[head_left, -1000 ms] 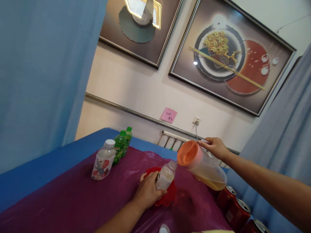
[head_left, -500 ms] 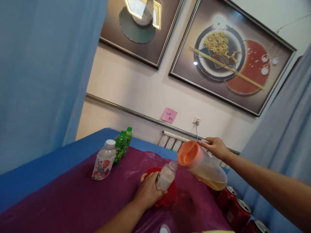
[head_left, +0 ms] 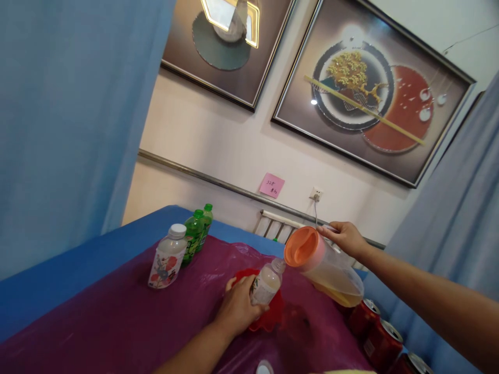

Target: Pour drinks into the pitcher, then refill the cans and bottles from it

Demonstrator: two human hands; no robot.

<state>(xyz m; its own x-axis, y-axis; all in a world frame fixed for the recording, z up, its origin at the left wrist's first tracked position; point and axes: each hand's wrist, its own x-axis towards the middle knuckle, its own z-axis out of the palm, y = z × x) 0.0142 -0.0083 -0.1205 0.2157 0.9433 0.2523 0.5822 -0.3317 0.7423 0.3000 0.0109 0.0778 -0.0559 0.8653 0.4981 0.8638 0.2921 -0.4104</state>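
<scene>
My left hand (head_left: 238,306) is wrapped round a small clear bottle (head_left: 267,283) with a white label, uncapped and leaning right above a red scalloped dish (head_left: 273,314). My right hand (head_left: 345,239) grips the handle of a clear plastic pitcher (head_left: 335,275) with an orange lid (head_left: 304,246). The pitcher is tipped left, its lid's edge at the bottle's mouth. Yellowish liquid lies along the pitcher's lower side. Whether a stream runs between the two is too fine to make out.
A white-capped bottle (head_left: 168,257) and two green bottles (head_left: 193,236) stand at the left on purple plastic sheeting (head_left: 128,311). Several red cans (head_left: 382,340) line the right edge. A white cap (head_left: 264,368) lies at the bottom. Blue curtains (head_left: 78,114) hang on both sides.
Both hands, the bottle and the pitcher stay almost where they were. The pitcher's base has dipped or shifted very slightly, and the view has moved a touch.
</scene>
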